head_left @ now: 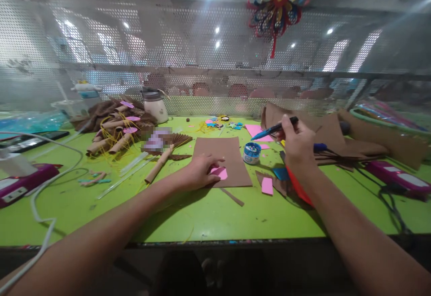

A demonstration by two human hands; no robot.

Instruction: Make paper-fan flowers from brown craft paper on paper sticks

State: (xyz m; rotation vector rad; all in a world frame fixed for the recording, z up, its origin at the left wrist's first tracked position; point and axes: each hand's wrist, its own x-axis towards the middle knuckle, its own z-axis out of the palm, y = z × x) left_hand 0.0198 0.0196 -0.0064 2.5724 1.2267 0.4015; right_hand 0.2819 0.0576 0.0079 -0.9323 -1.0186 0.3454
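On the brown paper sheet [220, 148], my left hand [202, 170] rests with its fingers apart. Its thumb and fingertips lie at a small pink paper piece [221, 173], partly covered by the hand. My right hand [296, 141] is raised and closed round a paintbrush [269, 130], blue at the tip end and dark at the other. The tip points down to the left, just above a small open jar [252, 153] smeared with blue. Another pink paper piece [267, 186] lies right of the sheet, and a thin brown strip [234, 197] sits in front.
Brown paper rolls [121, 143] with yellow string are heaped at left, near a pleated brown fan [178, 144]. A pale jug [155, 105] stands behind. Large brown sheets [336, 134] lie at right. Purple power strips [397, 177] with cables flank both sides; a perforated panel [195, 58] closes the back.
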